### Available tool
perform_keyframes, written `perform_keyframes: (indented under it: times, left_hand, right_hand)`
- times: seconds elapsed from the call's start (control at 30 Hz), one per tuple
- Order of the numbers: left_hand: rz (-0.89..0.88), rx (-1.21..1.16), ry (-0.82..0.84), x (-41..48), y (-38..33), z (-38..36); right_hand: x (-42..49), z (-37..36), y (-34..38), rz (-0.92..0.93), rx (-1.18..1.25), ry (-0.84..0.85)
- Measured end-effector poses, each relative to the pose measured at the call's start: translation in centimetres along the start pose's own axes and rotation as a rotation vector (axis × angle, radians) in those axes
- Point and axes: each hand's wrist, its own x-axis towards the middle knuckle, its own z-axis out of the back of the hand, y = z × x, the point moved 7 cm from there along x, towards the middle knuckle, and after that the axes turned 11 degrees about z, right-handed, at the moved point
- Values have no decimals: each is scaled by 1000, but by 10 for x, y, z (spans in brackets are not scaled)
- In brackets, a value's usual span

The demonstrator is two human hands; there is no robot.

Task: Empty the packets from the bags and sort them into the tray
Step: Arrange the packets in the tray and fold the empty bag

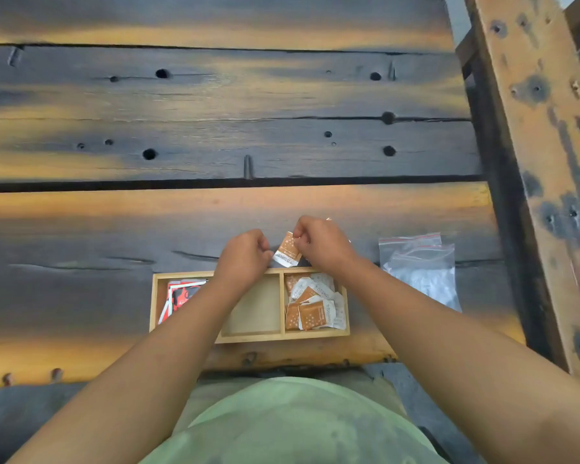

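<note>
Dark, scorched wooden planks (215, 128) formed the table. Beyond the wooden tray's (248, 338) far rim, the left hand (245, 256) and right hand (322, 244) pinched an orange-and-white packet (287, 251) between them; its print was too small to read. Matching packets (313, 303) filled the right compartment, red ones (181, 294) the left. Clear zip bags (419, 266) lay to the right.

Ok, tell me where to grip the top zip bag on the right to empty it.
Take the top zip bag by its bottom corners, coming from the near right side. Its red-lined mouth points away toward the far side of the table, so lifting the near end should tip the white contents out, once the seal is open.
</note>
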Motion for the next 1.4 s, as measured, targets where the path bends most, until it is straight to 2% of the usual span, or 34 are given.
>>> perform_keyframes:
  times: [0.07,0.2,0.3,0.4,0.63,0.8,1.07,1.23,1.33,1.4]
  left_hand:
    - [33,7,18,7,-3,-9]
    - [14,186,41,16,-10,-26]
    - [32,220,34,19,-14,-31]
    - [37,251,16,21,-17,-34]
    - [58,111,-14,22,-14,-35]
    - [-15,5,-67,17,-18,-30]
    - [-56,-289,0,2,-30,-26]
    - [-149,-297,-15,-18,-44,-19]
    - [-148,-318,18,-28,-42,-21]
    - [-145,-336,40,-36,-38,-22]
  right_hand:
    - [11,-2,2,93,-119,62]
    - [27,-15,5,243,-281,216]
    - [30,-24,3,284,-342,317]
    - [33,-28,1,294,-350,335]
    - [32,-20,2,267,-306,263]
    - [21,-9,-10,149,-193,182]
    - [-8,7,-23,45,-1,2]
    - [-27,17,-24,4,124,-88]
    - [-38,19,-27,-20,271,-113]
    - [-47,18,-28,-26,283,-112]
